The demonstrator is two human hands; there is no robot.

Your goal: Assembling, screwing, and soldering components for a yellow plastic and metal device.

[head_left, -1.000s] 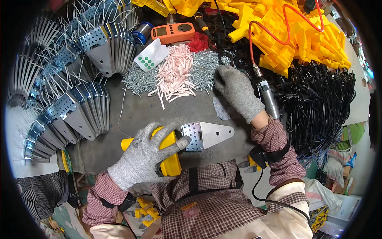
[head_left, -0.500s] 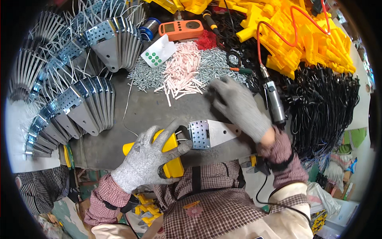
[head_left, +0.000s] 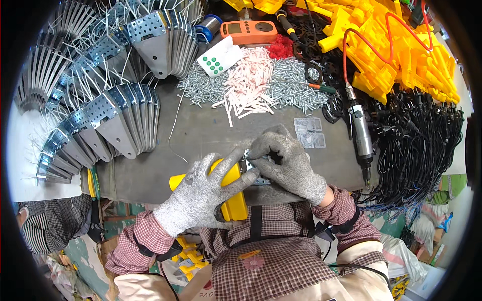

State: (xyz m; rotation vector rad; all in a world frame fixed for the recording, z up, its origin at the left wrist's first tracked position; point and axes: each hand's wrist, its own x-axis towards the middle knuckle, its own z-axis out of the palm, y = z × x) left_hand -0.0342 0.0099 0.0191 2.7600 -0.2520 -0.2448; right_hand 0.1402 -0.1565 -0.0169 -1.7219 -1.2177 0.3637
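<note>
My left hand (head_left: 198, 195), in a grey glove, grips a yellow plastic housing (head_left: 234, 206) lying near the table's front edge, thumb and forefinger stretched to the right. Beside the housing lies a perforated metal bracket (head_left: 261, 181), mostly covered by my right hand (head_left: 288, 163). That hand, gloved too, has its thumb and forefinger pinched together over the bracket, close to my left fingertips. Whatever sits in the pinch is too small or hidden to make out.
Behind my hands are heaps of silver screws (head_left: 296, 83) and pale pink sleeves (head_left: 247, 78). Clear plastic pieces (head_left: 310, 133) lie right of them. An air screwdriver (head_left: 360, 130), black cables (head_left: 414, 150) and yellow housings (head_left: 401, 55) occupy the right; stacked metal brackets (head_left: 118, 120) the left.
My right hand has come back from beside the screw heap to the bracket, its fingers now pinched. Clear plastic pieces show where it was. The whole view has shifted slightly.
</note>
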